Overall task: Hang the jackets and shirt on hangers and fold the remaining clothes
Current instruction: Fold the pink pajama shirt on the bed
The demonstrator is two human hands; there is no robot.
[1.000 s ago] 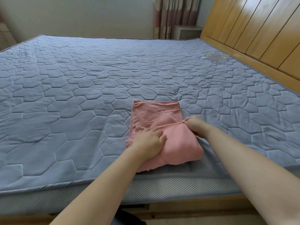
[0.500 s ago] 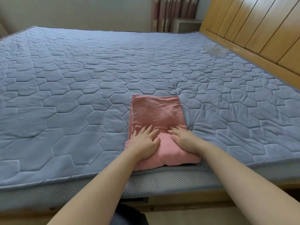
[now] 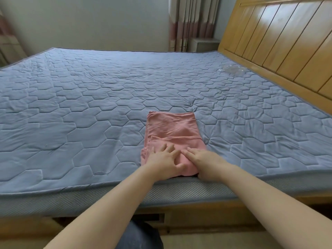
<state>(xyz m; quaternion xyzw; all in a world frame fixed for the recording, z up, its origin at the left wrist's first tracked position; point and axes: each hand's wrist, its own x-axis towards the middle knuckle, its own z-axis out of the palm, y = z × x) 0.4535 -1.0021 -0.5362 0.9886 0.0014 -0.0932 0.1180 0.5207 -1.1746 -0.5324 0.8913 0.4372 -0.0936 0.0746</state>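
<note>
Folded pink garment (image 3: 172, 126): lies at the near edge of the bed (image 3: 71, 105). Your left hand (image 3: 164, 159) and right hand (image 3: 203, 159) press its near end side by side. Each grip is flat-fingered, holding nothing.

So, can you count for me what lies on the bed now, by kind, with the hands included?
Pink folded cloth: 1
Clear plastic item: 1
Hands pressing on the cloth: 2, the left hand and the right hand
Total on the bed: 4
</note>
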